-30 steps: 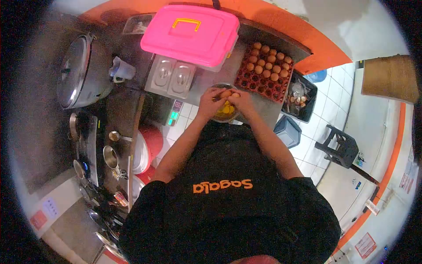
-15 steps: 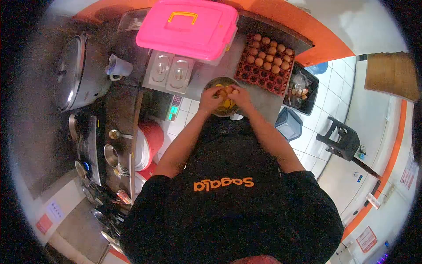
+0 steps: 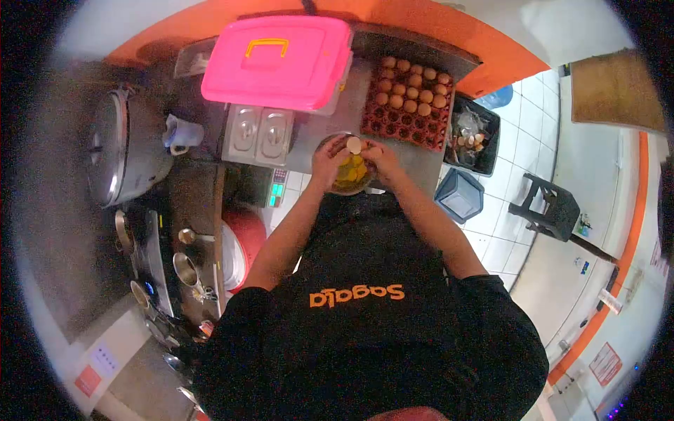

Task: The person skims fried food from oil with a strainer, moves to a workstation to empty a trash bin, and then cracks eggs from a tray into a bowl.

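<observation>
A cracked eggshell (image 3: 354, 145) shows its pale side between my two hands, over a round metal bowl (image 3: 335, 188). Several yellow egg yolks (image 3: 352, 170) lie in the bowl. My left hand (image 3: 328, 161) is closed at the shell's left, fingers curled against it. From the other side my right hand (image 3: 381, 163) is also closed on the shell, its fingertips bent inward. The hands partly hide the bowl's rim. Beyond my right hand, a red egg tray (image 3: 404, 133) holds several brown eggs (image 3: 413, 92) in its far rows; its near cups hold none.
A pink lidded box (image 3: 281, 63) and steel lidded containers (image 3: 274, 137) stand left of the egg tray. Right of the counter are a black bin (image 3: 484, 158) with shells, a grey bin (image 3: 460, 196) and a black stool (image 3: 551, 207). A large cooker (image 3: 133, 151) stands far left.
My hands have parted slightly and the shell between them now shows its pale side. More of the yolks in the bowl is visible. The camera view has shifted a little.
</observation>
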Motion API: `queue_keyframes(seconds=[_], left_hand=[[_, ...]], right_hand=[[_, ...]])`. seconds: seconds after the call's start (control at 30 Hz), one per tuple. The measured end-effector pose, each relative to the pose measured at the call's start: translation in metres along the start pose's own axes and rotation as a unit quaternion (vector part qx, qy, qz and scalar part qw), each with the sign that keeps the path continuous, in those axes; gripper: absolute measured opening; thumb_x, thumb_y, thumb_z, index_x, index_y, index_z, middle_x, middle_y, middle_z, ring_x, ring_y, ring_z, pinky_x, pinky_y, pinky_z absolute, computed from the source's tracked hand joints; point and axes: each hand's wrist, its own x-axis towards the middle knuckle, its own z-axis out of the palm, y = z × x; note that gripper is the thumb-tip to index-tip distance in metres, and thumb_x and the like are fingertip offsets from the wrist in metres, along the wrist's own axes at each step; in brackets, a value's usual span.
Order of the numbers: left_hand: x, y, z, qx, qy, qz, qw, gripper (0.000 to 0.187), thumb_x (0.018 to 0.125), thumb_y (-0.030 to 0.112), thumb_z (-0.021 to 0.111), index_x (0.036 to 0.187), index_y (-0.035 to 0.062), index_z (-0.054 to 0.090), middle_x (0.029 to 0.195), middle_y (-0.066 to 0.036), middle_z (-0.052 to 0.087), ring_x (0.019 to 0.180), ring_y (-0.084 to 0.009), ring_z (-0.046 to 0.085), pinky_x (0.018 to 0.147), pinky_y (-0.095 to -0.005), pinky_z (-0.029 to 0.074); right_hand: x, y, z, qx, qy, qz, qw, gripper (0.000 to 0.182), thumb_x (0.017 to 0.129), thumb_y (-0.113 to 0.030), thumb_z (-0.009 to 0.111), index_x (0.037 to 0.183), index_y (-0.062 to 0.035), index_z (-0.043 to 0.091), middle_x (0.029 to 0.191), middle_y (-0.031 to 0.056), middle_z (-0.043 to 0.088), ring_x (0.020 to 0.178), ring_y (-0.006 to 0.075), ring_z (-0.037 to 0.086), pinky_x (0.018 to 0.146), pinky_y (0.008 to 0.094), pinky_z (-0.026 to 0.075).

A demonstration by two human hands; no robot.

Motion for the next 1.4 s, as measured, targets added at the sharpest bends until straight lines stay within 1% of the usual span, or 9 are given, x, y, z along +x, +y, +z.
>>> queue_keyframes(seconds=[0.1,0.3,0.43,0.57,0.8,0.9,1.13,1.27,1.4], left_hand=[[0.004,0.01,0.025,0.087,-0.026,-0.046,0.995,0.031,0.078,0.008,0.056,0.109,0.0049,0.055,0.108,-0.007,0.056,0.097,-0.0152,0.052,0.086,-0.0263,0.04],[0.029,0.007,0.08,0.285,-0.151,0.147,0.935,0.033,0.081,0.018,0.055,0.113,0.0079,0.054,0.119,-0.009,0.049,0.106,-0.0192,0.047,0.09,-0.0291,0.037],[0.075,0.0,0.108,0.297,-0.115,0.061,0.946,0.047,0.079,0.024,0.058,0.12,0.0062,0.045,0.122,-0.015,0.044,0.113,-0.0254,0.041,0.094,-0.0341,0.032],[0.146,-0.018,0.097,0.664,-0.072,0.105,0.737,0.051,0.078,0.021,0.055,0.124,0.0076,0.038,0.124,-0.018,0.039,0.113,-0.0327,0.039,0.093,-0.0429,0.034],[0.205,-0.076,0.072,0.737,-0.059,0.225,0.635,0.046,0.074,0.015,0.056,0.118,0.0087,0.042,0.111,-0.022,0.047,0.103,-0.0384,0.045,0.086,-0.045,0.04],[0.202,-0.067,0.079,0.716,-0.077,0.122,0.683,0.05,0.076,0.009,0.05,0.124,0.0067,0.036,0.129,-0.017,0.032,0.115,-0.0335,0.036,0.092,-0.0407,0.037],[0.178,-0.027,0.088,0.552,-0.058,0.135,0.821,0.05,0.065,0.008,0.063,0.111,0.0042,0.043,0.106,-0.015,0.045,0.098,-0.0303,0.047,0.086,-0.0359,0.04],[0.134,0.002,0.098,0.383,-0.013,0.104,0.918,0.045,0.062,0.005,0.067,0.102,0.0038,0.046,0.101,-0.012,0.046,0.094,-0.0222,0.048,0.082,-0.0301,0.042],[0.078,0.019,0.096,0.169,-0.036,0.026,0.985,0.044,0.062,0.002,0.068,0.101,0.0034,0.046,0.098,-0.009,0.049,0.089,-0.0185,0.05,0.078,-0.0286,0.045]], right_hand=[[-0.012,-0.009,-0.012,0.086,0.021,0.022,0.996,0.043,0.073,-0.013,0.06,0.114,-0.0079,0.048,0.072,-0.0007,0.051,0.054,0.0095,0.045,0.048,0.0204,0.035],[-0.049,-0.035,-0.061,0.31,-0.005,0.017,0.951,0.031,0.074,-0.022,0.059,0.1,-0.0077,0.05,0.076,0.0043,0.054,0.051,0.0115,0.046,0.042,0.0208,0.035],[-0.054,-0.041,-0.138,0.426,0.074,-0.086,0.897,0.031,0.076,-0.026,0.059,0.098,-0.0078,0.048,0.075,0.0063,0.054,0.05,0.012,0.044,0.041,0.0207,0.034],[-0.076,-0.057,-0.201,0.315,0.25,-0.099,0.91,0.03,0.078,-0.026,0.058,0.104,-0.0124,0.051,0.075,0.0022,0.053,0.058,0.0089,0.046,0.048,0.0221,0.036],[-0.123,-0.003,-0.253,0.173,0.382,-0.079,0.905,0.026,0.08,-0.025,0.053,0.1,-0.0092,0.048,0.075,0.0034,0.05,0.061,0.0131,0.048,0.054,0.0296,0.046],[-0.122,0.018,-0.248,0.152,0.386,-0.064,0.908,0.026,0.081,-0.023,0.052,0.101,-0.0077,0.043,0.079,0.0065,0.05,0.064,0.0166,0.053,0.055,0.0319,0.052],[-0.078,-0.014,-0.189,0.011,0.324,-0.041,0.945,0.033,0.081,-0.021,0.054,0.11,-0.0061,0.048,0.078,0.0049,0.054,0.063,0.0148,0.058,0.05,0.0261,0.048],[-0.055,-0.07,-0.116,0.001,0.244,-0.139,0.96,0.036,0.081,-0.017,0.054,0.114,-0.0047,0.048,0.081,0.0051,0.054,0.067,0.0155,0.056,0.056,0.0276,0.045],[-0.055,-0.116,-0.032,-0.299,0.276,-0.362,0.838,0.036,0.077,-0.015,0.056,0.111,-0.0044,0.049,0.09,0.0097,0.05,0.081,0.0226,0.051,0.073,0.0311,0.041]])
